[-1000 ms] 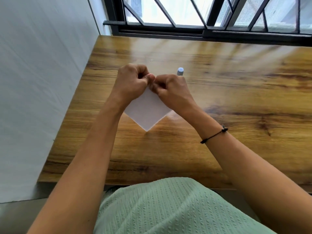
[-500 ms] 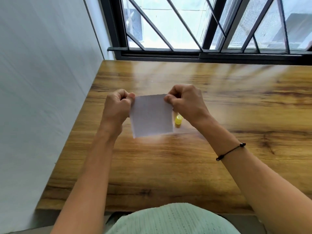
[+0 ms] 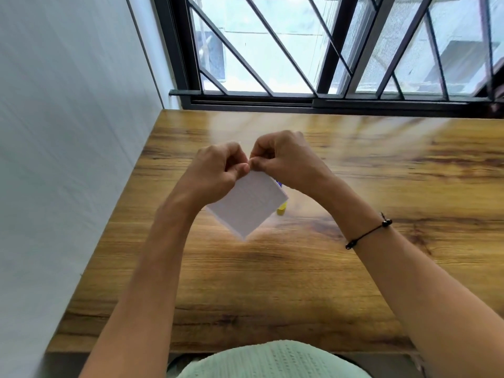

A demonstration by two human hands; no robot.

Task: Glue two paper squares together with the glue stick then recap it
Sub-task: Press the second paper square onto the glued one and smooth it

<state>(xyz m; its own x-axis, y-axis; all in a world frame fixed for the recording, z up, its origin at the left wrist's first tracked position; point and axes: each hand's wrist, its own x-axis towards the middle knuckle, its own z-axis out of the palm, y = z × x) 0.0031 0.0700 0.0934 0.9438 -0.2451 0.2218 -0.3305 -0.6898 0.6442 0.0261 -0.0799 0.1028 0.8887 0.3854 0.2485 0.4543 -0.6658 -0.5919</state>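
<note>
wooden table, barred window, white wall

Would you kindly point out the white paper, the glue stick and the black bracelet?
white paper (image 3: 249,204), head view, middle of the sheet's face.
glue stick (image 3: 281,210), head view, yellow end showing past the paper.
black bracelet (image 3: 368,233), head view, cord across the right wrist.

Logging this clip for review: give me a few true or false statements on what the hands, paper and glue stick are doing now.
1. Both hands, left hand and right hand, pinch the paper at one corner. True.
2. The paper lies flat on the table. False: it hangs from the pinched corner, diamond-wise.
3. The right hand holds the glue stick. False: the stick shows partly behind the paper, ungripped.
4. A dark cord bracelet sits on the right wrist. True.
</note>
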